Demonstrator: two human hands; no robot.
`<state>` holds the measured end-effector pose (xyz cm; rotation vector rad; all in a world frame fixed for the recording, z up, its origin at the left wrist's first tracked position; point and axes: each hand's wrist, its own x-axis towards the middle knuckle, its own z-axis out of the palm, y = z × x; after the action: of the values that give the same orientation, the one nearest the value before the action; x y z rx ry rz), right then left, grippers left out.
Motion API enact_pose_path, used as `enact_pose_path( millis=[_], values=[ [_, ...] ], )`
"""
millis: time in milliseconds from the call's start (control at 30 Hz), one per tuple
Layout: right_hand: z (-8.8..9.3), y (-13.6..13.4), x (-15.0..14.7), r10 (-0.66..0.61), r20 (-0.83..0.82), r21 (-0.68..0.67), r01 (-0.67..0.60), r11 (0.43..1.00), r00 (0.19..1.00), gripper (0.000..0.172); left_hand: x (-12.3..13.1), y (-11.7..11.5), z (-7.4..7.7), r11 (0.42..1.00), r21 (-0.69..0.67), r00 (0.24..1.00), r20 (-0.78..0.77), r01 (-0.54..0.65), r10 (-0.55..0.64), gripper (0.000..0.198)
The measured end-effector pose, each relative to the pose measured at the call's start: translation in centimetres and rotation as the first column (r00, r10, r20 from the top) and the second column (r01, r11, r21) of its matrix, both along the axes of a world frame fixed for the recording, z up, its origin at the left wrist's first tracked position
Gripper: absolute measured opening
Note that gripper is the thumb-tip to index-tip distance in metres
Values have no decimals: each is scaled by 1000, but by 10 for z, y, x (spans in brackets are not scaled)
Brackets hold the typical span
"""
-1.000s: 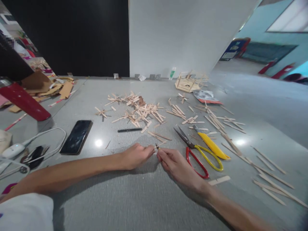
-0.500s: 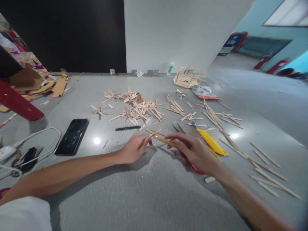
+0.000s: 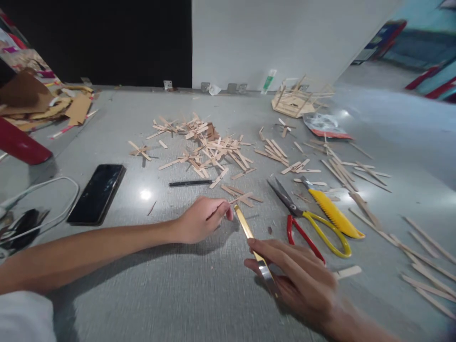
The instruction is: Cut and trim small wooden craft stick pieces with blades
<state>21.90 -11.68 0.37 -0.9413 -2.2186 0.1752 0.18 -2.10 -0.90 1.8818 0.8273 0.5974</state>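
My left hand point(image 3: 203, 219) is closed, thumb and fingers pinching the end of a thin wooden stick point(image 3: 242, 197) that juts out to the right. My right hand point(image 3: 295, 280) grips a slim, shiny gold-coloured tool point(image 3: 245, 225) with a silvery part near the palm; its exact kind is unclear. The tool's far tip is close to my left fingertips and the stick. Just beyond my right hand lie scissors point(image 3: 292, 209) with dark blades, one red handle and one yellow handle. Beside them rests a yellow-handled cutter point(image 3: 335, 213).
Loose wooden sticks point(image 3: 224, 152) are heaped in the middle, with more sticks point(image 3: 423, 266) at right. A black pen point(image 3: 190, 183) lies before the heap. A phone point(image 3: 97, 194) and white cable point(image 3: 76, 190) are at left. A stick-built frame point(image 3: 295, 104) stands by the wall.
My right hand has drawn back toward me, turning the gold tool to a steeper slant and uncovering the scissors. My left hand keeps its pinch on the stick. The view has shifted slightly.
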Motion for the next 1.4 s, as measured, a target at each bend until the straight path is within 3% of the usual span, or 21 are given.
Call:
enact_pose_path(
  millis=[67,167,267,333,400,467,633,833,1033,1100,1200,1400],
  values=[
    [-1,2,1,-27,-14,-20,27,999,1000,36,0,0,1,997,38,998,-15,70,-69,45],
    [-2,16,7,-204,-98,-78,197,977,974,20,-1,0,3,976,119,983,-31,184,-182,41],
    [-4,27,12,-330,-148,-210,296,932,932,10,-1,-1,5,981,113,986,-51,161,-156,40],
    [-4,26,10,-299,-150,-206,267,942,942,12,-1,-1,5,983,123,990,-48,138,-133,40],
    [-5,21,7,-185,-121,-127,170,977,975,20,-1,-2,5,971,166,985,-33,173,-170,39],
    [-6,19,4,-105,-122,-133,89,987,987,26,-1,-1,4,963,185,980,-25,196,-195,39],
    [-4,29,4,-300,-306,-378,175,909,904,16,-3,-1,3,971,131,980,-60,198,-192,40],
    [6,26,12,-10,-16,-172,7,985,1000,22,-4,-1,0,947,225,973,-47,229,-224,38],
    [5,35,13,0,-97,-44,-4,999,995,25,-2,0,0,954,211,977,-26,212,-211,37],
    [3,32,9,64,81,77,-71,995,995,27,-2,0,-1,942,246,973,-17,228,-231,35],
    [3,28,6,120,347,221,-205,954,930,19,-2,-1,-3,927,281,967,-37,250,-250,34],
    [15,39,15,125,192,29,-133,991,973,18,0,0,-1,937,230,965,-69,261,-252,34]
  ],
)
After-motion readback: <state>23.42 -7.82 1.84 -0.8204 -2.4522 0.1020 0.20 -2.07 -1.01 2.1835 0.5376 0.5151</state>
